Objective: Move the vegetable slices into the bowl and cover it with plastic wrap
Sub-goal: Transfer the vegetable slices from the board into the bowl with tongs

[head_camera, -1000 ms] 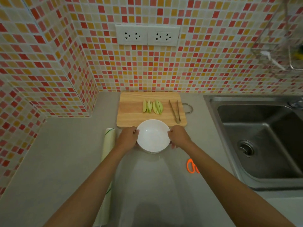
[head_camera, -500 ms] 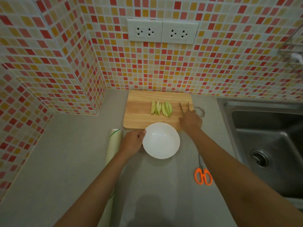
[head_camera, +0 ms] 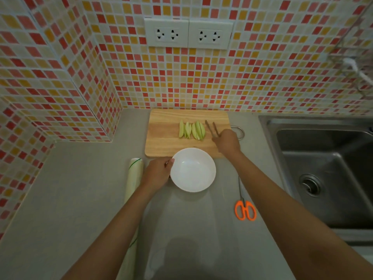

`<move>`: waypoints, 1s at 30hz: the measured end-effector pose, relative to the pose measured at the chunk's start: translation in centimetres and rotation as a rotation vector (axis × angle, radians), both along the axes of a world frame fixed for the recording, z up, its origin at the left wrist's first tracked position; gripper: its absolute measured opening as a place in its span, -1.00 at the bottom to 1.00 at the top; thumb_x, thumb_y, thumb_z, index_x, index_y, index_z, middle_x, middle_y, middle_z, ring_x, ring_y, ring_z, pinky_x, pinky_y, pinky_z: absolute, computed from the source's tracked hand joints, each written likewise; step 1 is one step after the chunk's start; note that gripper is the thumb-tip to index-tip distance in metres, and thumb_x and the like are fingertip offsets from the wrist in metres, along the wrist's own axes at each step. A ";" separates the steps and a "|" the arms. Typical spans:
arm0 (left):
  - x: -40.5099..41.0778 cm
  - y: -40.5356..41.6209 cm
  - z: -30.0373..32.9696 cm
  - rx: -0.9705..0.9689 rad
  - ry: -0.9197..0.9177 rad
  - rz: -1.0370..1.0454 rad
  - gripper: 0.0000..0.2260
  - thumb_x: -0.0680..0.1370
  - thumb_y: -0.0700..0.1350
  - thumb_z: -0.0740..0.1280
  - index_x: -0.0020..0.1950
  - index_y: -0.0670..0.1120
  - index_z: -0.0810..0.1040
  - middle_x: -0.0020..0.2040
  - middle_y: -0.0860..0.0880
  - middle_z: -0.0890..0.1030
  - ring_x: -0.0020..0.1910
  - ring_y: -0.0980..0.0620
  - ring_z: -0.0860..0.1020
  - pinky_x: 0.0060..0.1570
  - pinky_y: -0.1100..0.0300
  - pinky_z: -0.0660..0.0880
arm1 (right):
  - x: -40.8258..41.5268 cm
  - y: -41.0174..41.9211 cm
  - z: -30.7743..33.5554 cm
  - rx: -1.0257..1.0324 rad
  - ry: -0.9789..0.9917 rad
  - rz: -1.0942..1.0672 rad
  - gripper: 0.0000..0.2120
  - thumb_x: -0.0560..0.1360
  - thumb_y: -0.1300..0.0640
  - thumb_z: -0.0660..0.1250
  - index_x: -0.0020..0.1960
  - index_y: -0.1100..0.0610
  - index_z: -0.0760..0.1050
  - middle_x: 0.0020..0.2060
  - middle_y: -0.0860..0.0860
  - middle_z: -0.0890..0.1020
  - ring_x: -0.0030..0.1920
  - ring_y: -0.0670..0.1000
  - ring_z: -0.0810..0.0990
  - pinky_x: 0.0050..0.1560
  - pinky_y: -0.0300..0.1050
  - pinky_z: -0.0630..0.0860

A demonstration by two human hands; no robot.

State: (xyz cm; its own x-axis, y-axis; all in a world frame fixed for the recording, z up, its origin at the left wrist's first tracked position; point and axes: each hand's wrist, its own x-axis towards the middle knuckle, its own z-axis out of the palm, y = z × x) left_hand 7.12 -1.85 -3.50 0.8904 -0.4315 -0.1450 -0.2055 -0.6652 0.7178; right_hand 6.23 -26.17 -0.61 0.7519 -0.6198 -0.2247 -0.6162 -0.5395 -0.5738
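Two hands: left hand (head_camera: 159, 172) grips the smooth round white bowl (head_camera: 193, 169), right hand (head_camera: 227, 142) closes on thin metal tongs (head_camera: 211, 128)

Slices (head_camera: 192, 130) lie on the board (head_camera: 163, 136) behind my bowl (head_camera: 193, 169); tongs (head_camera: 211, 129) right of them.

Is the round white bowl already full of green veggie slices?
No, the round white bowl is empty; the green vegetable slices lie on the wooden cutting board.

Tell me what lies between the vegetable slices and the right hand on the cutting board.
In the head view, the tongs lie between the vegetable slices and the right hand, which reaches onto their near end.
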 end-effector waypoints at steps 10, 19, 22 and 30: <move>-0.2 0.0 0.4 0.028 0.030 0.002 -0.69 0.63 -0.01 0.12 -0.03 -0.12 0.60 -0.22 -0.06 0.63 -0.18 -0.10 0.59 -0.14 0.05 0.50 | -0.1 2.5 0.3 -0.123 0.070 0.143 -0.71 0.49 0.25 0.27 -0.37 0.13 0.29 -0.38 -0.01 0.39 -0.18 0.10 0.47 -0.38 -0.15 0.23; -0.2 -0.2 0.5 0.029 0.035 0.001 -0.68 0.63 -0.02 0.11 -0.01 -0.11 0.62 -0.15 -0.10 0.66 -0.16 -0.10 0.60 -0.10 -0.01 0.56 | 0.7 3.5 0.4 -0.261 0.106 0.212 -0.85 0.49 0.36 0.18 -0.08 0.27 0.53 -0.07 0.18 0.63 -0.05 0.18 0.60 -0.25 -0.12 0.36; -0.1 -0.2 0.5 0.021 0.054 0.008 -0.68 0.63 -0.02 0.12 -0.02 -0.13 0.62 -0.16 -0.10 0.66 -0.16 -0.10 0.60 -0.11 -0.01 0.56 | 0.2 3.1 0.5 -0.206 0.044 0.177 -0.72 0.48 0.34 0.22 -0.38 0.19 0.31 -0.38 0.06 0.46 -0.26 0.11 0.49 -0.43 -0.15 0.21; -0.1 -0.3 0.7 0.043 0.047 0.016 -0.66 0.63 -0.04 0.11 -0.13 -0.17 0.59 -0.32 -0.05 0.58 -0.22 -0.12 0.58 -0.14 0.05 0.49 | -6.5 5.8 2.9 0.045 -0.205 0.117 -0.65 0.44 0.26 0.27 -0.47 0.15 0.24 -0.55 -0.03 0.24 -0.50 -0.07 0.19 -0.46 -0.15 0.06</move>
State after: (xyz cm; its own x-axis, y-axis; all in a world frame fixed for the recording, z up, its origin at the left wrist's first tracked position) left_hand 6.98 -2.19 -2.84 0.8888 -0.4098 -0.2052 -0.1611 -0.6984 0.6973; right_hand -0.22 -20.35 2.32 0.8507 -0.5186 -0.0858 -0.4193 -0.5712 -0.7057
